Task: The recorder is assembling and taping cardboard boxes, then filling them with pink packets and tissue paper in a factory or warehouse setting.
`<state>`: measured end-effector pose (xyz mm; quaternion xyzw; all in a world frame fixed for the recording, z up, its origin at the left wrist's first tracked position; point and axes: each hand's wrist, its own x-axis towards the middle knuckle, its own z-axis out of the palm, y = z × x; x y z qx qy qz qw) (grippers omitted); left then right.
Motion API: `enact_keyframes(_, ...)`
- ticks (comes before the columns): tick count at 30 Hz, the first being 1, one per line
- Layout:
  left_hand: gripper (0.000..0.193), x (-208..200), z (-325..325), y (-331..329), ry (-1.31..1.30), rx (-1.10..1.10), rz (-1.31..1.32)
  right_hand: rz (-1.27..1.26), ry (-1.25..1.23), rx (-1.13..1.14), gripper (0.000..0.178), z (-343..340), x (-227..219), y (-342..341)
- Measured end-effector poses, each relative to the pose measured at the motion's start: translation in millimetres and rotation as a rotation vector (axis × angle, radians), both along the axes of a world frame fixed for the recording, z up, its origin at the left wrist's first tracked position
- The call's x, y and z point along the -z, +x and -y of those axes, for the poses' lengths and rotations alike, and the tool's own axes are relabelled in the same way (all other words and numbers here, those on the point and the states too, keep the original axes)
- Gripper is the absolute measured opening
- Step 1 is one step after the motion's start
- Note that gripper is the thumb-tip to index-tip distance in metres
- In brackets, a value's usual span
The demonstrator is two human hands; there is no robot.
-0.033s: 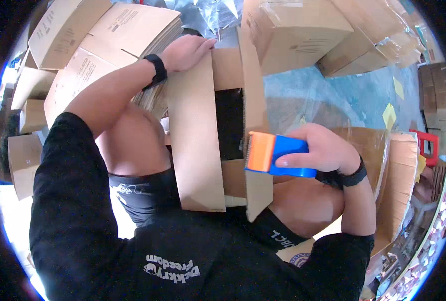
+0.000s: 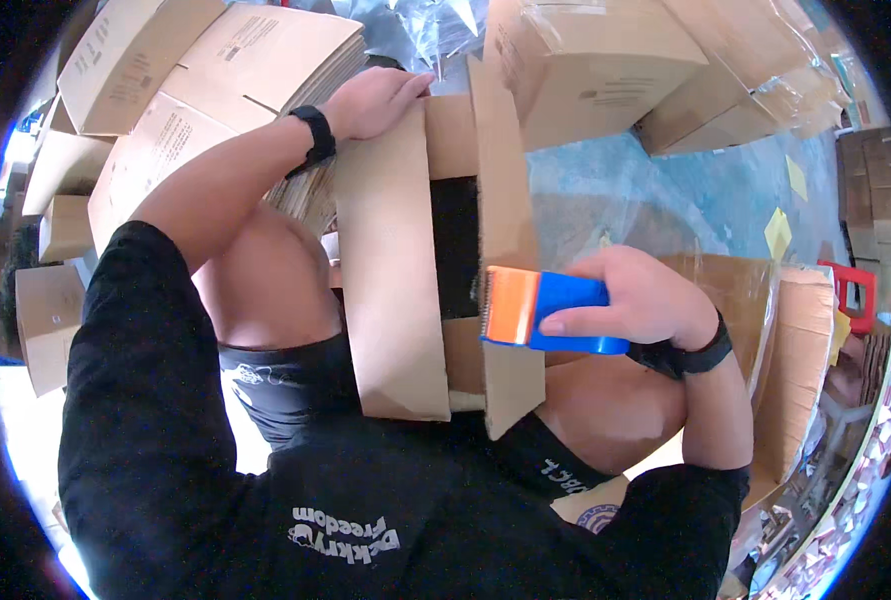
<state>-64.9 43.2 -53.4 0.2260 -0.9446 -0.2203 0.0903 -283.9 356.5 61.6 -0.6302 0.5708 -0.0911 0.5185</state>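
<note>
A long cardboard box (image 2: 390,270) stands between my legs, its two long flaps partly raised with a gap between them. The dark inside shows through that gap. At the far end, my left hand (image 2: 377,102) lies over the left flap's corner, fingers stretched out and close together. My right hand (image 2: 640,300) is wrapped round a blue and orange tape dispenser (image 2: 555,310). The dispenser's toothed orange end is against or just over the right flap (image 2: 510,220); I cannot tell which. Any tape on it is not clearly visible.
Flattened cartons (image 2: 265,55) are stacked at the far left, with a closed box (image 2: 130,65) beside them. More taped boxes (image 2: 605,75) stand at the far right. An open carton (image 2: 800,340) is near my right arm, next to a red handle-shaped object (image 2: 853,295).
My right hand and the tape dispenser have shifted slightly left. The right flap has tipped a little inward, narrowing the gap. My left hand stays in place.
</note>
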Motion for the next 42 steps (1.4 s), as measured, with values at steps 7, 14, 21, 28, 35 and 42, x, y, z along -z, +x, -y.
enact_keyframes(7, 0.057, 0, 10, 4, 0.418, -0.030, -0.154, -0.373, -0.047, -0.234, 0.066, 44, -15, 69)
enact_keyframes(14, 0.052, -18, -20, -14, 0.097, 0.042, 0.064, -0.358, 0.019, -0.284, 0.065, 50, -17, 56)
enact_keyframes(21, 0.049, -10, -24, -10, 0.016, -0.030, 0.138, 0.023, -0.077, 0.195, 0.053, 43, -6, -15)
enact_keyframes(28, 0.052, -14, -17, 48, -0.079, -0.232, 0.270, 0.392, -0.045, 0.712, 0.040, 44, -4, 2)
enact_keyframes(35, 0.030, -6, -8, 57, -0.373, -0.067, 0.297, 0.824, -0.132, 0.685, 0.038, 39, 9, 69)
enact_keyframes(42, 0.049, -12, -26, 22, -0.139, -0.119, 0.300, 0.505, -0.162, 0.719, 0.031, 37, 14, 71)
